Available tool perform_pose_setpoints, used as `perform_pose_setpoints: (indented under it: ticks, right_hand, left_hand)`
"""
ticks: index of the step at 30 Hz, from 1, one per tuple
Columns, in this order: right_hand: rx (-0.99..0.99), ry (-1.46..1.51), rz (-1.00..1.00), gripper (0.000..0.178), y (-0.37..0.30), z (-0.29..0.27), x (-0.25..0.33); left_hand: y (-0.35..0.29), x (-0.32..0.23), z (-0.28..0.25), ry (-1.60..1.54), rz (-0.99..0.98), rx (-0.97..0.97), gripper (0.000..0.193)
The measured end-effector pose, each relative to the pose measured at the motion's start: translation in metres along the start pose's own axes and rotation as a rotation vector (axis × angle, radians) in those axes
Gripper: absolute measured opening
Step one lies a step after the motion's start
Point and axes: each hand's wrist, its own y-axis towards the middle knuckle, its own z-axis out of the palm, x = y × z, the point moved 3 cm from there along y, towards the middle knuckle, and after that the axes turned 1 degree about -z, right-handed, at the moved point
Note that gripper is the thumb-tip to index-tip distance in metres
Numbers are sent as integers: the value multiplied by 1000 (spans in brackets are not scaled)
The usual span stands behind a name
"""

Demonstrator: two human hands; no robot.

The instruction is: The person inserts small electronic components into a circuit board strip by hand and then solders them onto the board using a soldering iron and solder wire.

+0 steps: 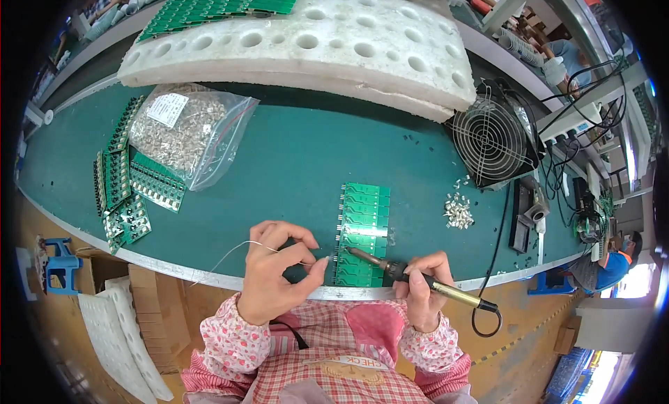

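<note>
In front of me a green circuit board panel (364, 216) lies flat on the mat, with a row of pins along its left edge. My right hand (424, 287) grips a soldering iron (446, 290) by its handle, and the iron's tip reaches the pins at the board's left side. Thin solder wire (233, 249) runs through my left hand (284, 259), pinched between thumb and fingers. That hand is just left of the board, the wire's end close to the iron tip. Whether wire and tip touch is too small to tell.
A bag of small parts (182, 129) lies at left beside stacked populated boards (129, 184). Behind stands a white foam block (293, 63) bearing green boards (216, 7). At right are a fan (489, 136), a pile of small metallic parts (458, 210) and a soldering iron stand (533, 212).
</note>
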Motion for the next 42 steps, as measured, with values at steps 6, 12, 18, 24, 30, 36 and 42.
perform_pose_setpoints:
  ticks: [6, 12, 18, 24, 30, 36, 42]
  right_hand:
    - [23, -10, 40, 14, 1, 1, 0]
    - [27, -6, 26, 12, 2, 1, -1]
    - [43, -80, 22, 16, 2, 5, 3]
    - [23, -57, 5, 12, -1, 3, 1]
    - [-105, 84, -74, 16, -6, -4, -5]
    - [-13, 48, -85, 17, -5, -3, -2]
    - [24, 37, -81, 16, -4, 0, 2]
  left_hand:
    - [1, 0, 2, 13, 11, 2, 18]
    - [1, 0, 3, 29, 9, 8, 18]
    - [1, -1, 4, 45, 7, -7, 17]
    - [-2, -1, 1, 15, -16, -49, 17]
    - [-8, 1, -4, -70, -50, 16, 19]
    - [-5, -1, -3, -53, 7, 59, 19]
    - [-5, -1, -1, -60, 18, 99, 18]
